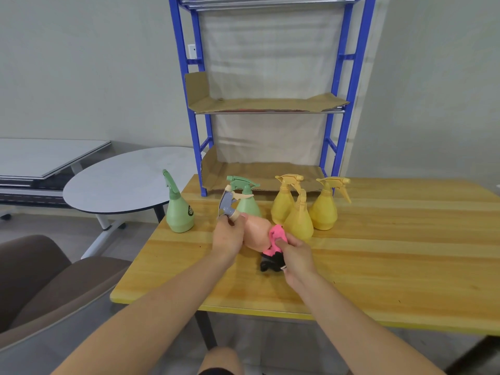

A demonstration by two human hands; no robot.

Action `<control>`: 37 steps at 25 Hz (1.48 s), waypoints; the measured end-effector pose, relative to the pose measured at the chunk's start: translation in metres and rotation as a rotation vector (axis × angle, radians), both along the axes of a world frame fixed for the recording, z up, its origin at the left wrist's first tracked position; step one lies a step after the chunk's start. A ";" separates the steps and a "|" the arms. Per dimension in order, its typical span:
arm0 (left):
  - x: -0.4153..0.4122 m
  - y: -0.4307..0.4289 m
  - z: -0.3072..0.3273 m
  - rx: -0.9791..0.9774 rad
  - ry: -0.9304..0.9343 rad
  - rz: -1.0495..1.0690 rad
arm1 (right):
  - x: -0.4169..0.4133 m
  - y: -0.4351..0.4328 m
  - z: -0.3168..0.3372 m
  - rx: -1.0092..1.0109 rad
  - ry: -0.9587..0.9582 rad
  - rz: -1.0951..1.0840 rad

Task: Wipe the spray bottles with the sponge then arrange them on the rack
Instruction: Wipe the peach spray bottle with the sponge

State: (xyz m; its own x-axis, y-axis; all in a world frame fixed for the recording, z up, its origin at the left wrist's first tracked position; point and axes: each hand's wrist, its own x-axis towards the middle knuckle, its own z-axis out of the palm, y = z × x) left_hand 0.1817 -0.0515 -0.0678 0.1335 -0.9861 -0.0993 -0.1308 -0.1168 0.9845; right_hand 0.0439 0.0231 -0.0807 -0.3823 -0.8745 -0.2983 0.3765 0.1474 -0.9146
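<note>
A peach spray bottle [257, 234] with a grey trigger head [227, 203] is held tilted just above a wooden table [378, 253], its head pointing up and to the left. The left hand [228, 236] grips the bottle around its neck, fingers curled just below the trigger. The right hand [296, 255] pinches a pink sponge [277, 235] and presses it against the wide lower part of the bottle. A dark black shape [270, 262] lies under the right hand; what it is cannot be told. Behind the held bottle stand five others, upright on the table: a green bottle [180, 209] near the left edge, a second green bottle [247, 203] directly behind the grey trigger, and three yellow bottles [299, 219] clustered close together to the right. At the table's far side rises a blue metal rack [354, 63], its shelves lined with cardboard [265, 104] and holding no bottles. To the left sit a round grey table [121, 180] and a brown chair [40, 280].
</note>
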 end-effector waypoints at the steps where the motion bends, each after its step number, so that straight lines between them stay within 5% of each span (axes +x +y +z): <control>1: 0.002 0.001 0.003 -0.041 -0.108 -0.030 | -0.002 0.002 -0.001 -0.009 0.057 -0.027; 5: 0.007 0.002 0.004 -0.238 -0.532 -0.175 | -0.007 0.013 0.010 -0.225 0.359 -0.112; 9: 0.011 0.006 0.000 -0.340 -0.604 -0.298 | -0.002 0.014 0.031 -0.523 0.645 -0.111; 12: 0.011 0.013 -0.002 -0.350 -0.555 -0.282 | 0.003 -0.007 0.048 -0.732 1.128 -0.004; 15: 0.016 0.014 -0.010 -0.301 -0.573 -0.317 | 0.006 -0.030 0.063 -0.581 1.712 0.244; 17: 0.020 0.015 -0.014 -0.286 -0.555 -0.385 | 0.004 -0.039 0.080 -0.381 1.856 0.429; 21: 0.025 0.013 -0.017 -0.289 -0.511 -0.405 | -0.001 -0.048 0.105 -0.267 1.803 0.626; 25: 0.026 0.010 -0.012 -0.299 -0.505 -0.461 | -0.016 -0.044 0.101 -0.345 1.454 0.675; 29: 0.026 0.010 -0.013 -0.337 -0.461 -0.471 | -0.025 -0.037 0.081 -0.359 1.077 0.517; 37: 0.041 0.015 -0.014 -0.332 -0.514 -0.406 | -0.027 -0.022 0.058 -0.392 0.931 0.328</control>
State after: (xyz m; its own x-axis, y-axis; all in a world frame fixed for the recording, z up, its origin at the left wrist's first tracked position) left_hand 0.2228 -0.0361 -0.0815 -0.2994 -0.9350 0.1900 -0.5551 0.3327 0.7624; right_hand 0.0165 0.0013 -0.0224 -0.0430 -0.9480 0.3153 -0.5012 -0.2526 -0.8277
